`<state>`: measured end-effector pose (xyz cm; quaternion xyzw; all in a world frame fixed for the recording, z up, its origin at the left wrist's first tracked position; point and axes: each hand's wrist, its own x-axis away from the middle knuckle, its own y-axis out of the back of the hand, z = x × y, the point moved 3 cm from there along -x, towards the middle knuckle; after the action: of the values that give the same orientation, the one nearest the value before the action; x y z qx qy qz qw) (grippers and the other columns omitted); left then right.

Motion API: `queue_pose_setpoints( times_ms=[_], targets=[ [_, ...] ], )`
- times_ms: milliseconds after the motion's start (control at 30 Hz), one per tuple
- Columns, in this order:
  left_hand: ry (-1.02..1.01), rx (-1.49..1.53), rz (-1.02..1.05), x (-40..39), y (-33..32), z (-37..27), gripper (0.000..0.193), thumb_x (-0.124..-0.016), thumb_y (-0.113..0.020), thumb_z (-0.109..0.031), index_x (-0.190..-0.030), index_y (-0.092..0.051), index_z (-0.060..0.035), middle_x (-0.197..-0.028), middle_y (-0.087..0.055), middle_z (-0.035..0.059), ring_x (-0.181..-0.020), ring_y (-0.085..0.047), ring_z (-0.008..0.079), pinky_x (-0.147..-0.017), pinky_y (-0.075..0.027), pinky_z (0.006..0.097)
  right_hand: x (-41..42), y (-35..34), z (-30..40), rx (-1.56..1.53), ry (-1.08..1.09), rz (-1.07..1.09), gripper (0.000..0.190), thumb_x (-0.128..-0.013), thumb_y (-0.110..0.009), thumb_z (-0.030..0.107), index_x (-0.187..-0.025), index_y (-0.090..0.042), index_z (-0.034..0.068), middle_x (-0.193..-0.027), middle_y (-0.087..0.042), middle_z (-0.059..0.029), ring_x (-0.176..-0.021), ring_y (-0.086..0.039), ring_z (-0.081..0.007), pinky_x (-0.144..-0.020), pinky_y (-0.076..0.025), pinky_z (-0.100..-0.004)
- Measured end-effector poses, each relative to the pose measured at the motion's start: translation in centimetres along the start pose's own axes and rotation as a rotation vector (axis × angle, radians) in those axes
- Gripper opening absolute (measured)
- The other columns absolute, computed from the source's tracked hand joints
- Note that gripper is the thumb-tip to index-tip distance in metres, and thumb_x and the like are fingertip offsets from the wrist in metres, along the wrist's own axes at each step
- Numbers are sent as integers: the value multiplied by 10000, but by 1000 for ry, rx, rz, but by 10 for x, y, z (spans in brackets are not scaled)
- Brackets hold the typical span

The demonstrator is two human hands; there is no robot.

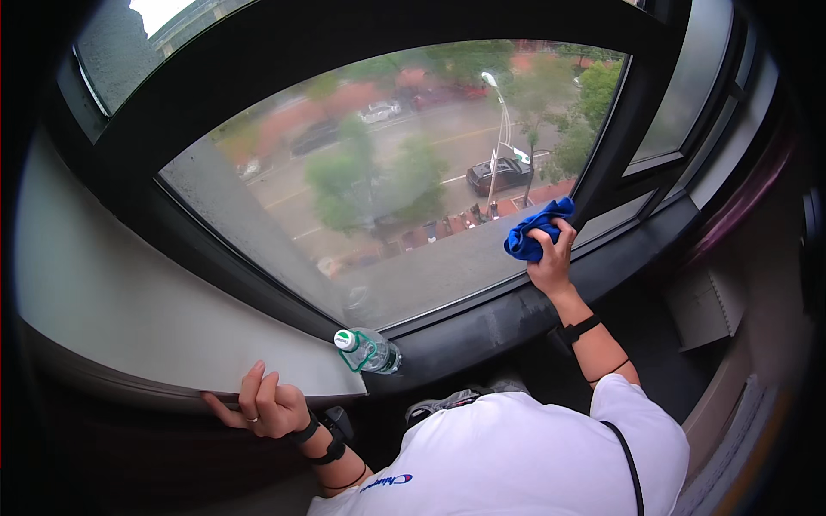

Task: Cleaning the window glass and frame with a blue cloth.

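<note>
A bunched blue cloth [541,231] is gripped in my right hand [554,261], at the lower right of a large window pane [400,277]. The glass looks hazy over its left and middle parts, clearer toward the right. My left hand [274,403] is at the edge of the white wall [193,335], fingers apart and holding nothing. Whether its fingertips press on that edge is hard to tell. Between my hands, a clear plastic bottle [377,351] with a white and green cap and a green carry handle stands at the left end of the dark sill [477,322].
Thick black frame bars [361,39] surround the pane. Smaller window panels [684,84] continue at the right, with a purple curtain [742,193] beside them. A light box-like object [703,306] is low at the right. Beyond the glass lie a street, trees and cars.
</note>
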<state>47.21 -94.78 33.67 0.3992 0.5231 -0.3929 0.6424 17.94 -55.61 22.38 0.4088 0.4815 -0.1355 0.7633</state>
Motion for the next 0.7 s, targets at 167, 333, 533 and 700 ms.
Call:
queue_pose_setpoints(
  times_ms=[167, 333, 533, 700],
  targets=[
    [3, 58, -18, 1, -4, -1, 269, -987, -470, -16, -789, -615, -126, -976, -729, -38, -1393, -434, 501, -1155, -423, 621, -116, 68, 17, 71, 188, -153, 680, -664, -685, -57, -1280, -597, 218, -1408, -438, -226, -1302, -388, -464, -1088, -325, -545],
    [9, 54, 41, 5, -1, 1, 274, -992, -471, -14, -783, -615, -119, -989, -733, -32, -1397, -425, 511, -1138, -443, 612, -222, 171, 58, -88, 468, -641, 523, -833, -799, 59, -1321, -615, 71, -1392, -509, -189, -1288, -501, -345, -1079, -411, -408],
    [18, 79, -21, 0, -5, -2, 276, -978, -455, 0, -783, -614, -113, -989, -738, -24, -1406, -426, 494, -1134, -447, 606, -324, 196, 94, -147, 163, -329, 340, -820, -593, 6, -1158, -626, 23, -1077, -652, -173, -993, -637, -365, -913, -493, -370],
    [11, 65, -11, 0, -5, -2, 263, -957, -452, 5, -793, -617, -118, -988, -739, -30, -1405, -430, 492, -1140, -440, 604, -320, 149, 142, -64, 470, -484, 365, -813, -633, 44, -1178, -629, 63, -1044, -648, -177, -985, -620, -375, -892, -492, -432]
  ],
)
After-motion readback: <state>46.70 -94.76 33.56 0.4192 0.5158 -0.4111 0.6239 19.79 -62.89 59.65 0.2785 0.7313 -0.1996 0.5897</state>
